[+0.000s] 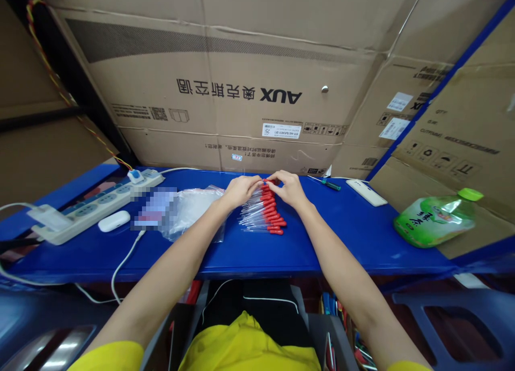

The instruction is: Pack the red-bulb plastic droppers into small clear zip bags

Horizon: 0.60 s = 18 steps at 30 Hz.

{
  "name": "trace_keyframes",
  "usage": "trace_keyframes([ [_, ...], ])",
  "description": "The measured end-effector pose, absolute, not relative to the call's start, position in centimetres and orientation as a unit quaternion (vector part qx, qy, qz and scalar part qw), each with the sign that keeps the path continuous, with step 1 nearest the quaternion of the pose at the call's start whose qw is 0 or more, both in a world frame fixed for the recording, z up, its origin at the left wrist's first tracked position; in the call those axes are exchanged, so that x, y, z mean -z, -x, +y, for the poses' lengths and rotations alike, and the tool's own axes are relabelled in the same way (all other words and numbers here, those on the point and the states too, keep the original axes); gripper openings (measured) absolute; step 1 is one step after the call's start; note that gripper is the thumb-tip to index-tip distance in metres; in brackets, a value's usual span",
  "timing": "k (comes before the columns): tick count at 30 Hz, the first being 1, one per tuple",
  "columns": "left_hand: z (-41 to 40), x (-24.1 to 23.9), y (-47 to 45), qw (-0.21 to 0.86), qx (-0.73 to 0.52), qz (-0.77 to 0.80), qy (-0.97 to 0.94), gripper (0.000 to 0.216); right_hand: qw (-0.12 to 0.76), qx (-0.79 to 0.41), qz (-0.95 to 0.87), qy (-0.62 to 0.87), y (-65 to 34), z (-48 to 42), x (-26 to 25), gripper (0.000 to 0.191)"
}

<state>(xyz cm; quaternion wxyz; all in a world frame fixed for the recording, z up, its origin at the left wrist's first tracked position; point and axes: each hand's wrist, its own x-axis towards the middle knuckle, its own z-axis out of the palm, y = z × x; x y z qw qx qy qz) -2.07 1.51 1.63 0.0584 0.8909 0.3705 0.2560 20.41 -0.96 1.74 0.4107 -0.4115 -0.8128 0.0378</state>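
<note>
A row of droppers [270, 206] with clear thin tubes and red bulbs lies on the blue table [249, 258], the bulbs pointing right. At the far end of this row my two hands meet. My left hand [243, 190] has its fingers closed at the left side of a red-bulbed dropper. From the right, my right hand [288, 188] pinches at the red bulb with thumb and forefinger. The fingertips hide most of that dropper. Clear plastic bags [193, 209] lie left of the row, under my left forearm.
On the left are a power strip [102, 203], a white earbud case [113, 221] and a pixelated flat object [156, 207]. To the right lie a screwdriver [330, 185], a white flat device [366, 192] and a green bottle [432, 221] on its side. Cardboard [241, 54] walls the back.
</note>
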Motion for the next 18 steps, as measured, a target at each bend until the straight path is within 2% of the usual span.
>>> trace_keyframes([
  [6,1.42,-1.67,2.19,0.025,-0.242,0.376,-0.894,0.047,0.455,-0.017,-0.815,0.358,-20.33,-0.71,-1.39,0.009],
  [11,1.37,-1.81,2.27,-0.004,-0.227,0.377,-0.898,0.044,0.448,-0.017,-0.822,0.352,-20.39,-0.69,-1.36,0.008],
  [18,0.97,-1.98,2.07,-0.007,-0.269,0.375,-0.887,0.043,0.477,-0.074,-0.794,0.37,-19.88,-0.66,-1.25,0.01],
])
